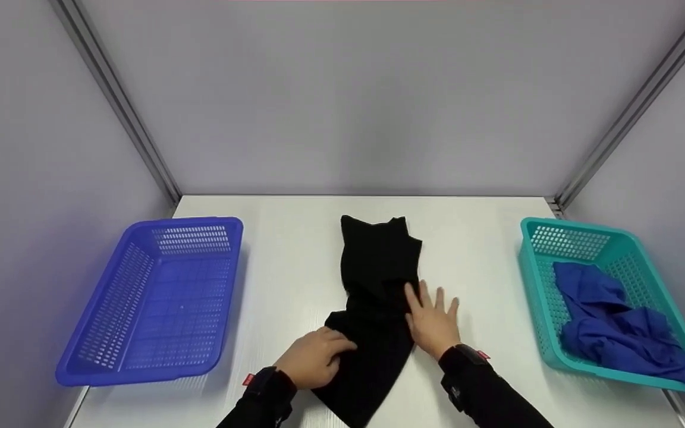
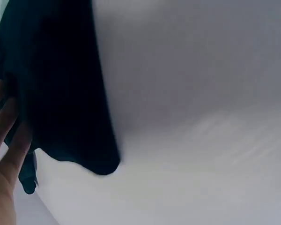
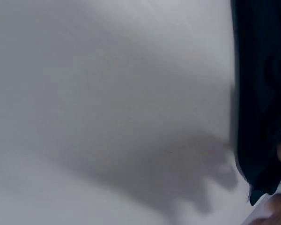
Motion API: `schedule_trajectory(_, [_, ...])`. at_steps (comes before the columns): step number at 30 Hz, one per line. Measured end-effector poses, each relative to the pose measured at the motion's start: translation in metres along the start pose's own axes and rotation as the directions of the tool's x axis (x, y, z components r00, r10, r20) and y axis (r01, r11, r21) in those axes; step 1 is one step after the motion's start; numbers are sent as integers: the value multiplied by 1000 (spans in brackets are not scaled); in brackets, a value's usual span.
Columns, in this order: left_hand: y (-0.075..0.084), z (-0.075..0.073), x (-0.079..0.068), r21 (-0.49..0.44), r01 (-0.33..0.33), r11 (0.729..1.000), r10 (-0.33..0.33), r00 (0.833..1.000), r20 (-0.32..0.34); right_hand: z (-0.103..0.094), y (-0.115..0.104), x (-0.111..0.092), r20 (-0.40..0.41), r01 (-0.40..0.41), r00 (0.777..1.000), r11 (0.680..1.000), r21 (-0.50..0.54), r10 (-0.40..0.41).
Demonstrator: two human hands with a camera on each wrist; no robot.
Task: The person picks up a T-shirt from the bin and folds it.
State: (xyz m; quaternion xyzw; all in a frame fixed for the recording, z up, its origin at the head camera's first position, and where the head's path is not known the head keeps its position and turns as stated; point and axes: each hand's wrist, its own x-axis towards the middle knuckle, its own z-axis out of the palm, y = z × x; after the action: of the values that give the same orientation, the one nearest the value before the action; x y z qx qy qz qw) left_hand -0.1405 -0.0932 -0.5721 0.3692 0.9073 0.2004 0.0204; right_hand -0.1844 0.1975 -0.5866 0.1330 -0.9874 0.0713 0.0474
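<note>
A black piece of clothing [image 1: 378, 255] lies lengthwise on the white table, bunched and creased across its middle, its lower part slanting toward the near edge. My left hand [image 1: 314, 356] rests on the left edge of that lower part; in the left wrist view its fingers [image 2: 9, 117] lie fairly straight against the dark cloth [image 2: 61, 93]. On the right side, my right hand [image 1: 434, 321] has its fingers spread, thumb and index touching the cloth's edge near the creased middle. Only parts of its fingers [image 3: 276, 204] show in the right wrist view, beside the black cloth [image 3: 260, 117].
At the left stands a blue plastic basket [image 1: 237, 285] with nothing in it. A teal basket [image 1: 533, 321] on the right holds a crumpled blue cloth [image 1: 610, 321], part of it hanging over the near rim. Grey panels [image 1: 372, 107] enclose the white table [image 1: 283, 267] at the back and sides.
</note>
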Motion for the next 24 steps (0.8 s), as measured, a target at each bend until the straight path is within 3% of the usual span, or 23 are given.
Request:
schedule_trajectory(2, [-3, 2, -1, 63, -29, 998, 27, 999, 34, 1, -3, -8, 62, 118, 990, 990, 76, -123])
schedule_trajectory(5, [-7, 5, -4, 148, -61, 987, 42, 991, 124, 5, -9, -23, 117, 296, 943, 947, 129, -311])
schedule_trajectory(8, [-7, 7, -6, 202, -65, 977, 26, 981, 190, 9, -16, -35, 132, 384, 906, 913, 139, -402])
schedule_trajectory(11, [-6, 7, -6, 207, -40, 978, -5, 978, 209, 12, -22, -40, 160, 407, 890, 901, 148, -428])
schedule_trajectory(14, [-5, 7, -4, 172, -4, 985, -24, 987, 159, 16, -23, -37, 148, 404, 901, 913, 62, -409])
schedule_trajectory(16, [-6, 8, -3, 173, 18, 985, -34, 995, 89, 22, -21, -31, 84, 370, 927, 927, -52, -366])
schedule_trajectory(18, [-7, 11, -2, 184, 37, 982, -44, 998, 35, 25, -21, -23, 8, 285, 958, 942, -176, -288])
schedule_trajectory(20, [-7, 16, -1, 202, 53, 978, -58, 998, 18, 26, -21, -16, -71, 168, 979, 949, -267, -193])
schedule_trajectory(22, [-7, 19, -1, 218, 71, 973, -81, 996, 38, 25, -23, -11, -132, 89, 982, 950, -299, -133])
schedule_trajectory(24, [-5, 23, 1, 254, 74, 964, -87, 995, 38, 22, -27, -11, -137, 101, 980, 957, -271, -142])
